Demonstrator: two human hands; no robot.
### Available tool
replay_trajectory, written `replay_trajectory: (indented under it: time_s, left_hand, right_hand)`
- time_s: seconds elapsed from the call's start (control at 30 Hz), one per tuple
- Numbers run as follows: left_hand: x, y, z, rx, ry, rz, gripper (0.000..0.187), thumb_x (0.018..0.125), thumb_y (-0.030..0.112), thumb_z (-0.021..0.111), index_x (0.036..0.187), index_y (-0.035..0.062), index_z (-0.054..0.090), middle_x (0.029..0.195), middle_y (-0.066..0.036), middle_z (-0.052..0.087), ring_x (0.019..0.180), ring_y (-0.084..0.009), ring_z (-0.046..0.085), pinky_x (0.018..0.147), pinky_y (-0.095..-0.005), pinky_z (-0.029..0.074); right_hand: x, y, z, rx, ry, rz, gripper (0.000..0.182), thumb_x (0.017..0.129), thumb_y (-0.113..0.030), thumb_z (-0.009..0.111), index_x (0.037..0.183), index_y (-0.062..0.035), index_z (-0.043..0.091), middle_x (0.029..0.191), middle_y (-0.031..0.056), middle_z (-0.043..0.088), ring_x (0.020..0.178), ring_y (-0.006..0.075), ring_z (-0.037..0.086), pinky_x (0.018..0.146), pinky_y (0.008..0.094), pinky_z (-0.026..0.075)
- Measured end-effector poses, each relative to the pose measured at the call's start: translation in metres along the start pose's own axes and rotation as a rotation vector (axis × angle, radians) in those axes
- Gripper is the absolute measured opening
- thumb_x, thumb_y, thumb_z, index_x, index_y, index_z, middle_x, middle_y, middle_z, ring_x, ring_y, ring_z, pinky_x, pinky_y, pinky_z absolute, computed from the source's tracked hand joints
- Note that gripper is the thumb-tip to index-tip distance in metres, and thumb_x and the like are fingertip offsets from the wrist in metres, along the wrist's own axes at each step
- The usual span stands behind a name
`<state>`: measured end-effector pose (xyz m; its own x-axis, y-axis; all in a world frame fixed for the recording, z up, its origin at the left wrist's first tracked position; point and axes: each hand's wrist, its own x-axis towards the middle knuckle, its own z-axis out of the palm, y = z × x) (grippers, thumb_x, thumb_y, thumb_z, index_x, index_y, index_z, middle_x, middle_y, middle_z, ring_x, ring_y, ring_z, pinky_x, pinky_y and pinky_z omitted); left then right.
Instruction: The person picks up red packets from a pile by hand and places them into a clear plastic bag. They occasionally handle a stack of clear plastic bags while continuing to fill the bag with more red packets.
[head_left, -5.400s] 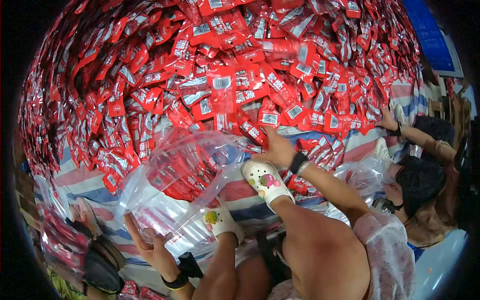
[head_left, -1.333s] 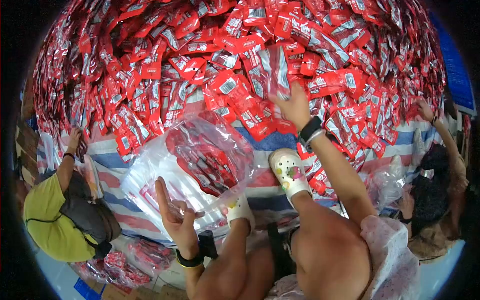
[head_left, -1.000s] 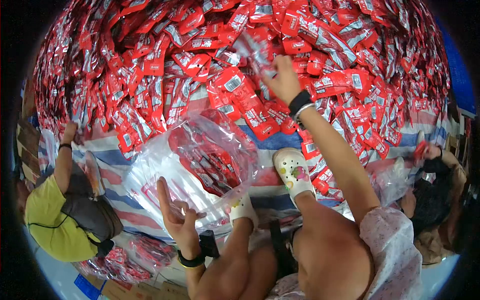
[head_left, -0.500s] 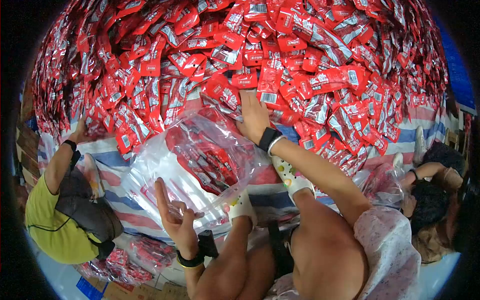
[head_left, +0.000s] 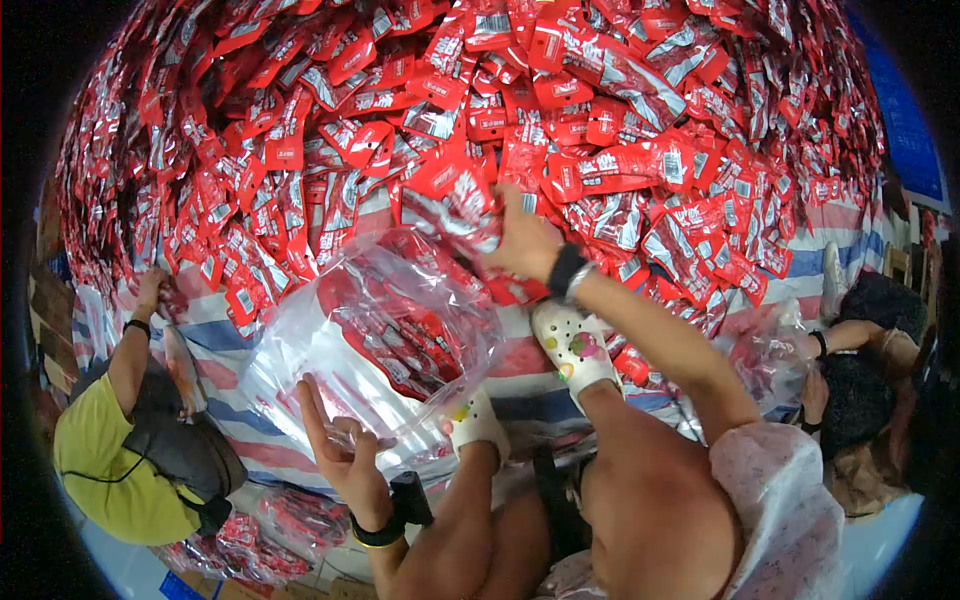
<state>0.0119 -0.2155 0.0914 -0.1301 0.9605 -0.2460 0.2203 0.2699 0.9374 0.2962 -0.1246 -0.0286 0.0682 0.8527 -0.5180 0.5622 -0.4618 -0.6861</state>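
Observation:
My right hand [head_left: 527, 243] grips a red and silver foil packet [head_left: 450, 200] above the near edge of a heap of similar packets [head_left: 620, 170]. Below and left of it, a large clear plastic bag [head_left: 300, 330] lies with its mouth open and several red packets [head_left: 410, 345] inside. At the bag's near edge is my left hand [head_left: 350, 462], index finger stretched out and the other fingers curled against the plastic.
A striped sheet [head_left: 520, 378] lies under the heap and my white clogs [head_left: 570, 345]. A person in a yellow top [head_left: 115, 460] works at left, another person [head_left: 860, 375] at right. Filled clear bags [head_left: 240, 545] lie at lower left.
My right hand has come off the heap, slightly right and toward me, lifting a packet toward the bag's mouth. My left hand has stayed at the bag's edge, shifting slightly.

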Motion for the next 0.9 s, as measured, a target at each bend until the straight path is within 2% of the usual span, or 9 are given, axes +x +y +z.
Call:
replay_trajectory:
  time_s: [0.07,0.1,0.27,0.37,0.53,0.67,0.77,0.87,0.9]
  left_hand:
    - [-0.003,0.000,-0.002,-0.021,0.009,-0.036,0.081,0.069,-0.012,0.046,0.144,0.0012,0.019,0.151,-0.013,0.019,0.062,-0.0017,0.039,0.051,-0.0147,0.043]
    - [-0.003,0.007,0.001,-0.023,0.018,-0.055,0.081,0.069,-0.012,0.046,0.144,0.0011,0.019,0.151,-0.013,0.018,0.062,-0.0016,0.039,0.050,-0.0154,0.044]
    - [0.004,0.014,0.012,-0.057,-0.010,-0.020,0.080,0.068,-0.013,0.044,0.143,0.0007,0.021,0.150,-0.014,0.022,0.063,-0.0025,0.040,0.055,-0.0146,0.045]
    - [0.006,0.019,0.017,-0.053,0.002,-0.028,0.079,0.068,-0.012,0.045,0.143,0.0008,0.023,0.149,-0.014,0.024,0.064,-0.0028,0.040,0.055,-0.0136,0.044]
    - [0.001,0.009,0.003,0.007,-0.038,-0.014,0.086,0.062,-0.014,0.044,0.144,0.0023,0.021,0.150,-0.014,0.021,0.065,-0.0052,0.040,0.056,-0.0179,0.052]
    - [-0.003,0.014,0.008,-0.007,-0.107,-0.050,0.081,0.064,-0.013,0.044,0.141,0.0001,0.024,0.150,-0.015,0.019,0.079,-0.0081,0.044,0.061,-0.0178,0.049]
    - [-0.007,0.022,0.018,0.005,-0.230,-0.023,0.075,0.066,-0.011,0.047,0.138,-0.0009,0.026,0.152,-0.016,0.015,0.095,-0.0099,0.040,0.060,-0.0177,0.048]
    - [-0.001,0.022,0.027,0.013,-0.308,0.125,0.090,0.064,-0.010,0.049,0.146,0.0020,0.012,0.153,-0.013,0.014,0.066,-0.0048,0.042,0.057,-0.0165,0.042]
    - [-0.005,0.037,0.038,-0.055,-0.267,0.060,0.091,0.063,-0.010,0.050,0.145,0.0013,0.013,0.153,-0.013,0.014,0.066,-0.0051,0.042,0.058,-0.0164,0.038]
  right_hand:
    - [0.008,0.032,-0.019,-0.226,0.381,-0.571,0.103,0.060,-0.031,0.079,0.138,-0.0039,0.017,0.090,0.0268,0.062,0.077,0.0397,0.064,0.069,0.0431,0.051]
    - [-0.010,0.001,-0.066,-0.282,-0.006,-0.195,0.108,0.059,-0.033,0.079,0.142,-0.0060,0.015,0.096,0.0258,0.061,0.085,0.0402,0.062,0.077,0.0441,0.049]
    - [0.025,0.056,-0.144,-1.043,-0.270,0.003,0.107,0.047,-0.035,0.083,0.132,-0.0029,0.028,0.098,0.0156,0.064,0.094,0.0350,0.061,0.090,0.0525,0.038]
    - [0.030,0.076,-0.152,-1.040,-0.276,0.200,0.100,0.045,-0.032,0.084,0.127,-0.0022,0.035,0.106,0.0178,0.060,0.102,0.0339,0.057,0.093,0.0497,0.038]
    - [-0.010,0.098,-0.129,-1.135,0.193,-0.326,0.080,0.045,-0.031,0.083,0.112,-0.0027,0.048,0.125,0.0199,0.043,0.116,0.0319,0.045,0.093,0.0460,0.038]
    - [-0.016,0.074,-0.138,-0.973,-0.001,-0.144,0.079,0.051,-0.035,0.081,0.114,0.0002,0.048,0.090,0.0198,0.061,0.086,0.0353,0.060,0.074,0.0443,0.048]
    - [-0.042,0.001,-0.163,-0.599,0.312,-0.362,0.059,0.062,-0.031,0.074,0.105,0.0034,0.054,0.085,0.0213,0.064,0.079,0.0346,0.063,0.070,0.0415,0.050]
    - [-0.089,-0.067,-0.159,-0.142,0.151,-0.479,0.062,0.062,-0.028,0.074,0.110,0.0047,0.052,0.095,0.0225,0.064,0.086,0.0286,0.065,0.077,0.0366,0.050]
    - [-0.104,-0.071,-0.149,-0.535,0.094,-0.437,0.070,0.061,-0.037,0.074,0.112,0.0044,0.051,0.092,0.0238,0.063,0.084,0.0339,0.063,0.075,0.0395,0.050]
